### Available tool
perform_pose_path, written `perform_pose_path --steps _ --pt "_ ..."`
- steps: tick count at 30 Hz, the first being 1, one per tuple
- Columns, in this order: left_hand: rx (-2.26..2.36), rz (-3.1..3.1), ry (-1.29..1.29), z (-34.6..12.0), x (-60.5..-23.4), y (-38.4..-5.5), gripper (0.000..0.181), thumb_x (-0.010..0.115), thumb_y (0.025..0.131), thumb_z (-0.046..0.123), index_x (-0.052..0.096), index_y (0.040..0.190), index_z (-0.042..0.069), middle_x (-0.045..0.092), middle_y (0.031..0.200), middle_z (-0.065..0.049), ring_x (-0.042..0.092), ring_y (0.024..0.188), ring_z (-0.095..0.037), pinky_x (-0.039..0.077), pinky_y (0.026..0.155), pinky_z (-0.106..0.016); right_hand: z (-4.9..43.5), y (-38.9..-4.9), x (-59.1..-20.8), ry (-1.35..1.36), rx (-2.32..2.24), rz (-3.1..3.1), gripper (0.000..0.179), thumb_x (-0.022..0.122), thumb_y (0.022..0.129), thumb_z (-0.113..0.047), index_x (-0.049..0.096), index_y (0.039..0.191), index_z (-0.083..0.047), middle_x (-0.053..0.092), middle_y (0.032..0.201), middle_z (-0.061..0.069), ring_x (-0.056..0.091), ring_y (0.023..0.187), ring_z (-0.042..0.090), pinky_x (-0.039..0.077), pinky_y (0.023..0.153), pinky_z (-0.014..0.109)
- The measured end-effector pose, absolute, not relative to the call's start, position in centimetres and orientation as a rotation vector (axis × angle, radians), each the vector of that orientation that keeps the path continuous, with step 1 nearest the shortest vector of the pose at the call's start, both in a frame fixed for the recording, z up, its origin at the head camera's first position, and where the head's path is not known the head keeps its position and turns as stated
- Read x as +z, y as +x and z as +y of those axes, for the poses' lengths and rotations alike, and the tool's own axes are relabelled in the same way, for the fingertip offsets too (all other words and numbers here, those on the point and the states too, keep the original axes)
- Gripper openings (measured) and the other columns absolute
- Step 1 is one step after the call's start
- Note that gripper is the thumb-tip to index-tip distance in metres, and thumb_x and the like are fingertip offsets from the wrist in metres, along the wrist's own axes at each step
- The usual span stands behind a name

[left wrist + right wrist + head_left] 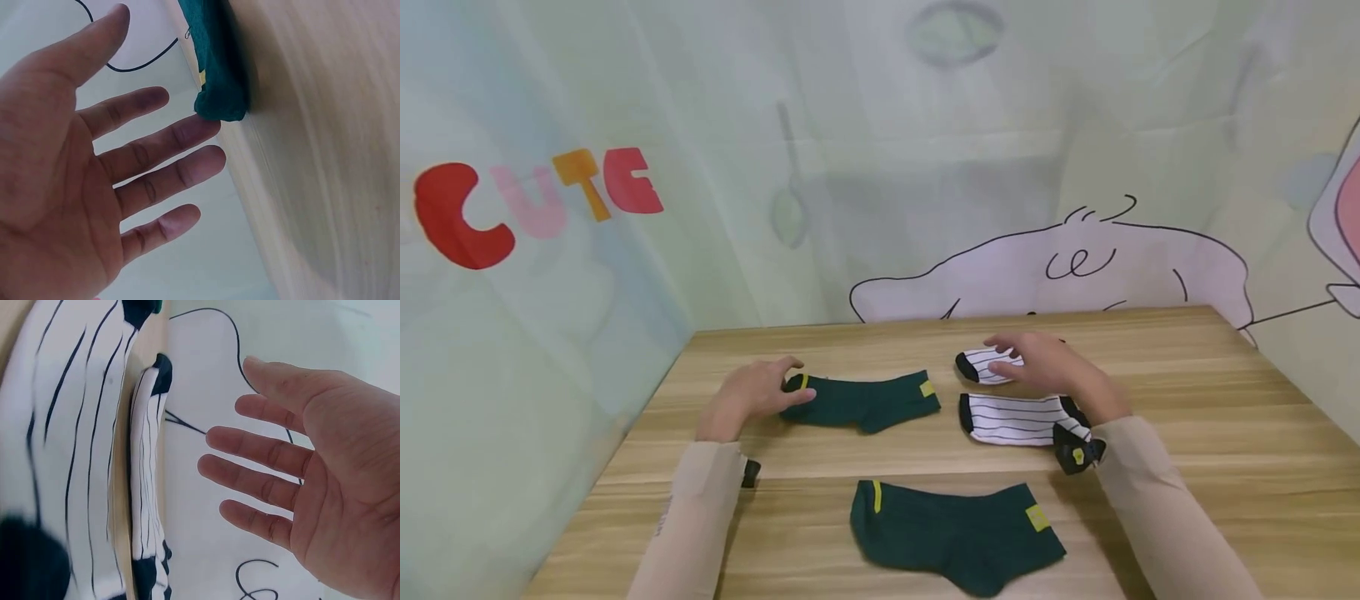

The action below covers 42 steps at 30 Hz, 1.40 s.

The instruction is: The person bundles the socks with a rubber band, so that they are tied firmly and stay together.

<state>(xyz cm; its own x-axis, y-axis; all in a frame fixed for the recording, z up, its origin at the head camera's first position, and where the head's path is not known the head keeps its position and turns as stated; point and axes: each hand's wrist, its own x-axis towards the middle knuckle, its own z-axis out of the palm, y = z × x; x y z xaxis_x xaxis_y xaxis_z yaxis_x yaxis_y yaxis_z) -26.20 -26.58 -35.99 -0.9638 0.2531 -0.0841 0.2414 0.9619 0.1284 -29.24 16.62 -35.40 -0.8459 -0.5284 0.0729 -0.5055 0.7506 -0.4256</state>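
Observation:
Four-sided yellow patches mark two dark green socks. The farther green sock [865,402] lies flat at the middle left, its toe beside my left hand [754,398]. In the left wrist view the fingers of that hand [75,169] are spread, near the green sock's toe [222,94]. Over the far white sock with black stripes [985,365] hovers my right hand [1045,362], partly hiding it. The right wrist view shows this hand [350,469] with fingers extended, apart from the far striped sock [147,469]. A nearer striped sock [1011,419] lies below it.
The other green sock [947,533] lies at the front of the wooden table [805,517]. A black wrist device [1075,450] overlaps the nearer striped sock in the head view. A printed cloth backdrop [737,208] stands behind and to the left of the table.

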Motion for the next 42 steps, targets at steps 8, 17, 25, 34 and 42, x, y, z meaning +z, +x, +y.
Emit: perform_pose_path --steps 8,17,25,34,42 --pt "0.143 3.003 0.353 -26.5 -36.4 -26.5 0.061 0.07 0.092 0.045 0.056 0.137 0.006 0.069 0.104 -0.013 0.063 0.09 -0.026 0.051 0.082 -0.051 14.9 -29.6 -35.0 -0.874 -0.663 2.858 0.044 0.062 0.1 -0.028 0.058 0.137 -0.005 0.065 0.126 0.018 0.061 0.115 0.035 0.048 0.096 0.053" --pt "0.118 3.012 0.297 -26.8 -37.0 -26.4 0.054 0.072 0.093 0.036 0.059 0.133 0.003 0.069 0.102 -0.012 0.065 0.093 -0.029 0.052 0.082 -0.05 12.7 -29.9 -35.0 -0.904 -0.686 2.86 0.042 0.063 0.1 -0.03 0.06 0.135 -0.008 0.068 0.121 0.016 0.066 0.105 0.029 0.051 0.091 0.05" --pt "0.157 3.015 0.282 -26.9 -37.3 -26.4 0.055 0.074 0.092 0.033 0.058 0.132 -0.001 0.068 0.108 -0.017 0.065 0.098 -0.032 0.052 0.084 -0.051 11.6 -29.7 -35.7 -0.944 -0.741 2.859 0.038 0.065 0.099 -0.026 0.062 0.131 -0.006 0.07 0.116 0.014 0.067 0.103 0.028 0.052 0.09 0.048" --pt "0.181 3.018 0.279 -26.7 -38.2 -26.6 0.057 0.075 0.091 0.032 0.057 0.132 -0.004 0.063 0.125 -0.025 0.061 0.112 -0.041 0.049 0.091 -0.055 11.0 -29.6 -36.8 -0.891 -0.727 2.88 0.036 0.065 0.099 -0.027 0.064 0.128 -0.006 0.072 0.112 0.012 0.067 0.103 0.027 0.052 0.089 0.048" --pt "0.217 3.013 0.309 -26.7 -37.7 -26.5 0.049 0.076 0.09 0.03 0.058 0.122 -0.004 0.066 0.113 -0.019 0.064 0.1 -0.034 0.051 0.085 -0.05 9.9 -30.0 -37.7 -0.888 -0.679 2.9 0.034 0.065 0.098 -0.027 0.066 0.125 -0.007 0.073 0.107 0.01 0.069 0.094 0.022 0.055 0.082 0.042"
